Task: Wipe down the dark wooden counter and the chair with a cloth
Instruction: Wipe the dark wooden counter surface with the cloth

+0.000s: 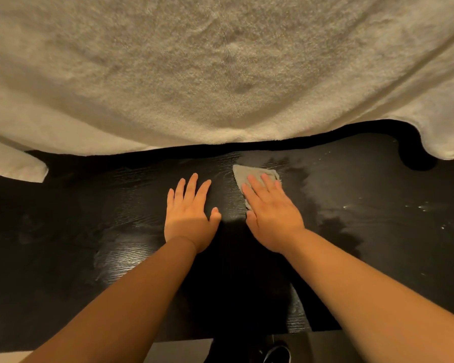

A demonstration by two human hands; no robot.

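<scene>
- Tabletop [89, 231]: dark grained wood, damp streaks at right.
- Cloth [257, 172]: grey, flat beneath the right hand [271, 218].
- Left hand [190, 213]: flat on bare wood.
- Fabric [220, 74]: cream, fluffy, over the far edge.

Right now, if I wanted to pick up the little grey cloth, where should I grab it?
Probably pinch the cloth by its far-left corner, from above: it lies flat on the counter, and the right hand covers its near part, leaving that corner bare.
</scene>
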